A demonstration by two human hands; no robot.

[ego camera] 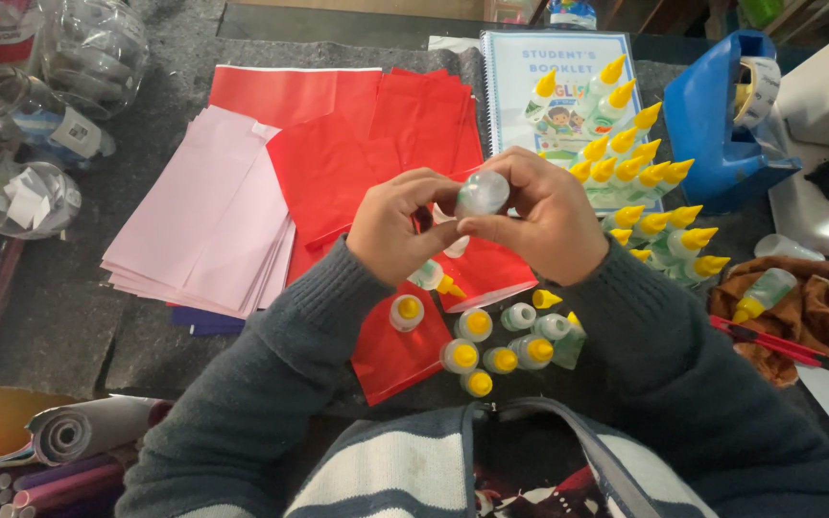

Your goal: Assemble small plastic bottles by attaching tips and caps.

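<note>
Fingers: both hands are closing around one small clear bottle at the centre of the frame, fingertips pinching it from two sides, prob. to keep it steady while it is turned.
Left hand: is gripping the bottle's lower left side, thumb on top; knuckles are facing the camera.
Right hand: is wrapping the bottle from the right, fingers curled shut on it.
Bottle: is lying tilted, round bottom toward the camera; cannot tell if a cap is on, as that end is hidden behind the fingers.
Just below hands: a group of small bottles w/ yellow caps is standing upright in the lower centre, close to the body; one more bottle is lying on its side just under the left hand.
Under them: red paper sheets are spreading from centre to upper centre.
Left of centre: pink paper sheets are lying in a loose stack, apart from the red ones.
Upper right: many yellow-tipped bottles are lying in a pile on a spiral booklet, well apart from the upright group, so the two lots seem to be kept separate.
Far right: a blue bag and a brown cloth w/ one bottle lying on it.
Upper left: clear jars.
</note>
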